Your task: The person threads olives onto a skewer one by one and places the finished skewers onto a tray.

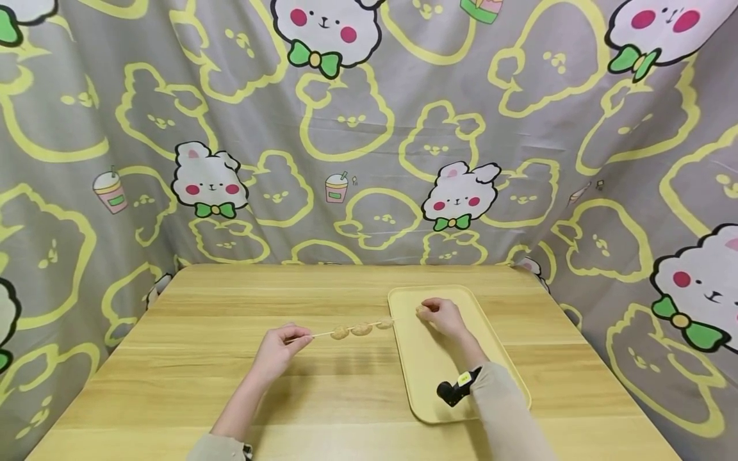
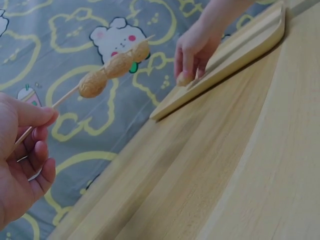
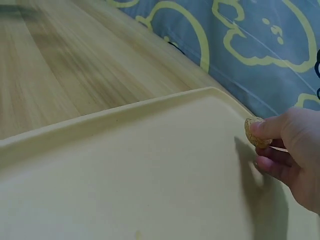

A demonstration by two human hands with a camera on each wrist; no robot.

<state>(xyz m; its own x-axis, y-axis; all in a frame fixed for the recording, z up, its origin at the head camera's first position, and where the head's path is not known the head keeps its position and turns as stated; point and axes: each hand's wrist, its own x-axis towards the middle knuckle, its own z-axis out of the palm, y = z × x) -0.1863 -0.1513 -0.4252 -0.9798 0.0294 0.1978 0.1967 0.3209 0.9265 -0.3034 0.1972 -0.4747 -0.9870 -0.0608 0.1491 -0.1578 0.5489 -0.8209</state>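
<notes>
My left hand (image 1: 277,349) grips a thin wooden skewer (image 1: 321,335) near its lower end, between thumb and fingers. Three wrinkled, golden-brown balls (image 1: 361,329) are threaded along the skewer; the left wrist view shows them close together, with the skewer's tip (image 2: 151,37) poking out past the last one. My right hand (image 1: 446,318) pinches another small brown ball (image 3: 256,134) between thumb and fingers. That hand is over the far part of a pale yellow tray (image 1: 426,371), a short gap from the skewer's tip. The skewer is held above the table, pointing right toward the tray.
The tray lies lengthwise on the right part of a wooden table (image 1: 323,397), with a low raised rim. A grey curtain (image 1: 357,218) with rabbit prints hangs behind the table and along both sides. A small black device (image 1: 455,389) is strapped at the right wrist.
</notes>
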